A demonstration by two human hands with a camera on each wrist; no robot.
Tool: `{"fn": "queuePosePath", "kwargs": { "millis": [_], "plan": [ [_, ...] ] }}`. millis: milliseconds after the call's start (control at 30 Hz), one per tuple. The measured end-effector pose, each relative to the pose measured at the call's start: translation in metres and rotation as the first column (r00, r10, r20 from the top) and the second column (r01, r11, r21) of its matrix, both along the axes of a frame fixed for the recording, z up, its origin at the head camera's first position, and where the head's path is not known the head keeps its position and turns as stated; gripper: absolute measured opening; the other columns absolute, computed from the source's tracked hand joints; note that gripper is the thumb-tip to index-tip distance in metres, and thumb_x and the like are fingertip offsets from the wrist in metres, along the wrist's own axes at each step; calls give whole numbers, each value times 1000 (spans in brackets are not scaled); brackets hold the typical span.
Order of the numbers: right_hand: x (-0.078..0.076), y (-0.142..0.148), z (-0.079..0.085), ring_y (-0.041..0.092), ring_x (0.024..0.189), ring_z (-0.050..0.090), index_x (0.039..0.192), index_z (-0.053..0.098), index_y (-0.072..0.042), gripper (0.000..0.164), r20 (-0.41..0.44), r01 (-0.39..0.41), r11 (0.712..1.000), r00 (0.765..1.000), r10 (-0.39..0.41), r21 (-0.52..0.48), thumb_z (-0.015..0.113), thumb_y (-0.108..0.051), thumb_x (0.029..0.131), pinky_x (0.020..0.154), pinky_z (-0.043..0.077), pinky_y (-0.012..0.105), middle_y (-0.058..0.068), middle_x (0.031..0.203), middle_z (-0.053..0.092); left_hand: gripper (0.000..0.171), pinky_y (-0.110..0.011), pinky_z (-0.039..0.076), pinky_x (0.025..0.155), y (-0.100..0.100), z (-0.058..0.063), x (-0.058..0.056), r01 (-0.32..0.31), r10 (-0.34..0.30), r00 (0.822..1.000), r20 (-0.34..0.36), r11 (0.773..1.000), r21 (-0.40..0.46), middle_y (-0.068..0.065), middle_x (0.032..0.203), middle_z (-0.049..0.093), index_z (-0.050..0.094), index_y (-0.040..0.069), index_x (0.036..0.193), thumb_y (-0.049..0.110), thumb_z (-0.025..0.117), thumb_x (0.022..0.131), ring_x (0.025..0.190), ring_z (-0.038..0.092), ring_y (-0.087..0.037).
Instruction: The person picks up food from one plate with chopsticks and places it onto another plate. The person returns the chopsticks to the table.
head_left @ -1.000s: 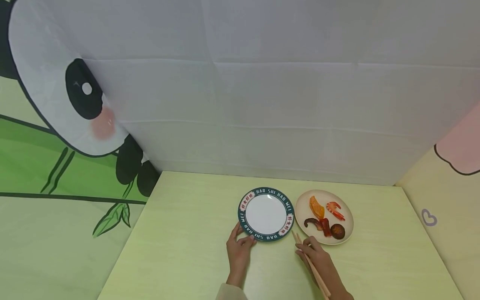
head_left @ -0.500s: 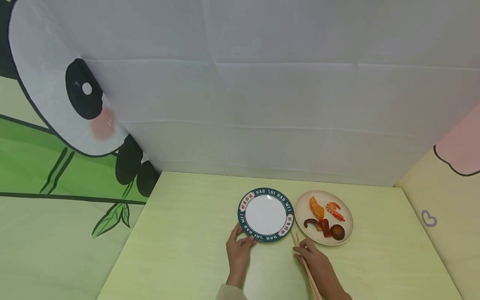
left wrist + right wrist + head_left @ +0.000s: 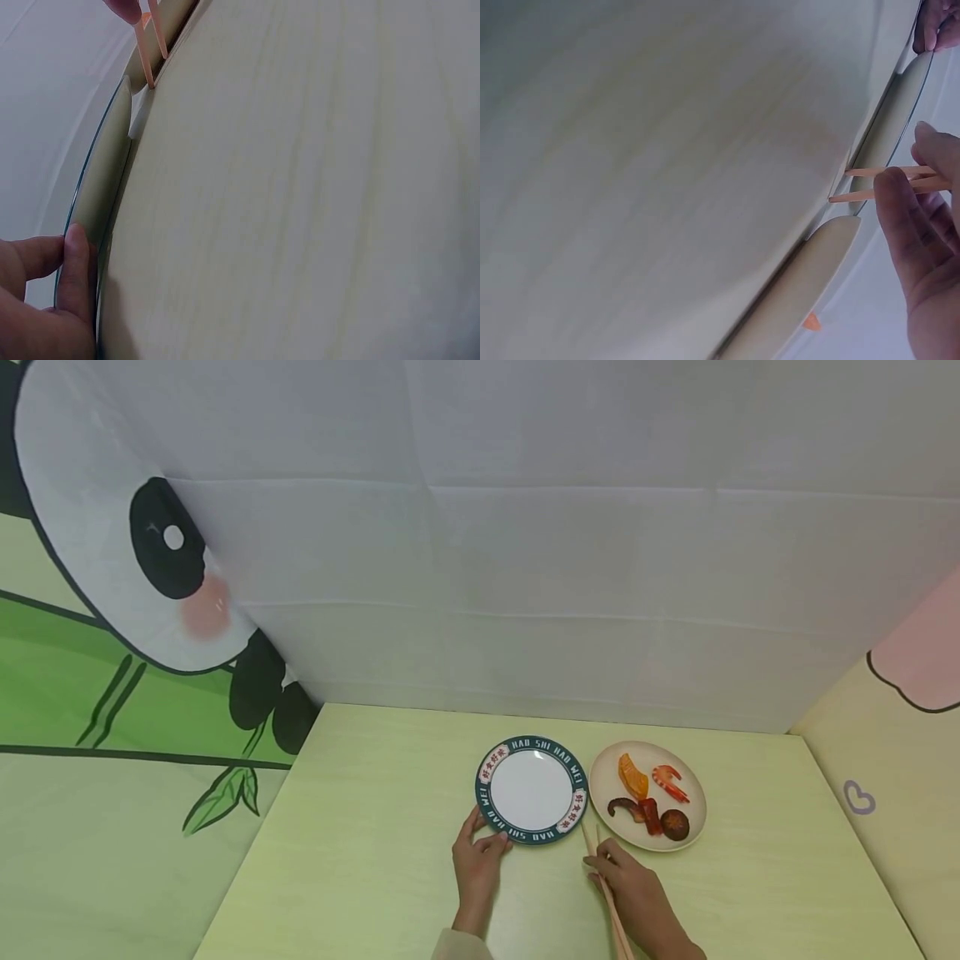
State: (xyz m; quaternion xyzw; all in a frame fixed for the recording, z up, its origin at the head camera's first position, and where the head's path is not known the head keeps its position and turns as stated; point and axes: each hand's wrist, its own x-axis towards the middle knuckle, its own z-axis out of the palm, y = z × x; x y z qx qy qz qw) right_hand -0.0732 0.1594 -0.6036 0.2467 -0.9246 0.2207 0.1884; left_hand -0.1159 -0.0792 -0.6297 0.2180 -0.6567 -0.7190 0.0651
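My left hand [image 3: 477, 864] grips the near-left rim of a white plate [image 3: 534, 789] with a dark green lettered border; the left wrist view shows thumb and finger [image 3: 77, 259] pinching its edge. A pair of wooden chopsticks [image 3: 617, 920] is held in my right hand [image 3: 633, 887], their tips slightly parted just below the gap between the two plates. On the beige plate [image 3: 696, 806] to the right lie an orange slice [image 3: 633, 776], a shrimp [image 3: 671, 782], a round brown mushroom [image 3: 675, 824], a red piece [image 3: 651, 817] and a dark curved piece [image 3: 625, 807].
Both plates sit side by side on a pale yellow table [image 3: 375, 827]. Behind it rises a white cloth backdrop [image 3: 555, 568]. A cartoon-printed panel [image 3: 150, 710] stands on the left, and a cream panel [image 3: 885, 760] with a purple heart on the right.
My right hand has shifted slightly left, and the rear ends of the chopsticks have swung left, so they stand steeper in the head view. The left hand, plates and food have not moved.
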Motion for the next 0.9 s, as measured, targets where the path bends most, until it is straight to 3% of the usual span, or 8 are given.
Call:
{"fn": "queuePosePath", "kwargs": {
  "millis": [600,900],
  "plan": [
    [-3,6,1,6,80,54,101,81,-16,35,-26,-67,997,997,68,34,91,2,73,61,53,19,-7,99,59,75,-30,66,73,1,2,0,3,-3,1000,-9,1000,8,-23,130,55,47,-4,154,-18,71,85,88,73,-30],
    [-4,11,-4,9,80,55,98,80,-15,28,-94,-102,993,990,106,52,87,0,76,57,48,17,-4,99,60,74,-33,66,72,2,-2,-1,-7,6,1000,-20,1000,-19,-24,130,55,48,-6,153,-19,72,84,89,73,-32]
  ]
}}
